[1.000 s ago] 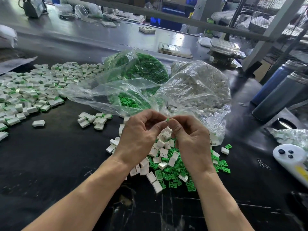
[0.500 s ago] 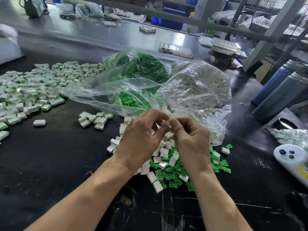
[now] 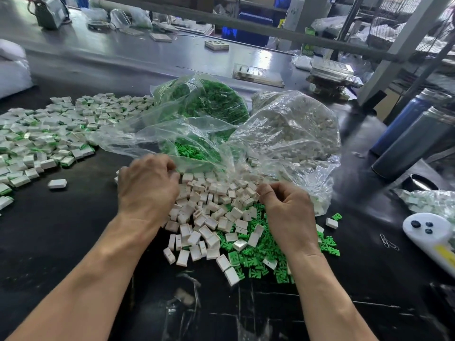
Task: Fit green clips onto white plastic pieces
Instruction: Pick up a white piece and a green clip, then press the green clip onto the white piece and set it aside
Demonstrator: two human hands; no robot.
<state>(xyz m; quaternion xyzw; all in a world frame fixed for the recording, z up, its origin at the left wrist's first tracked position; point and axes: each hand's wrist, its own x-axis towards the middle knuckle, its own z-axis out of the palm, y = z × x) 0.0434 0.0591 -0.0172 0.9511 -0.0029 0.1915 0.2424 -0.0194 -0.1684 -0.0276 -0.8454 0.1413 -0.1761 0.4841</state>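
Loose white plastic pieces (image 3: pixel 209 217): heaped on black table (image 3: pixel 61 242). Green clips (image 3: pixel 261 254): just right of heap. Left hand (image 3: pixel 149 188): fingers curled, blurred; hold indeterminable. Right hand (image 3: pixel 286 210): fingertips pinched at heap's right edge; contents indeterminable.

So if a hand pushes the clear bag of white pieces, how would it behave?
The clear bag of white pieces would probably crumple rather than slide: its film is wrinkled and slack. Its open mouth lies toward the loose white pieces, so more would likely spill.
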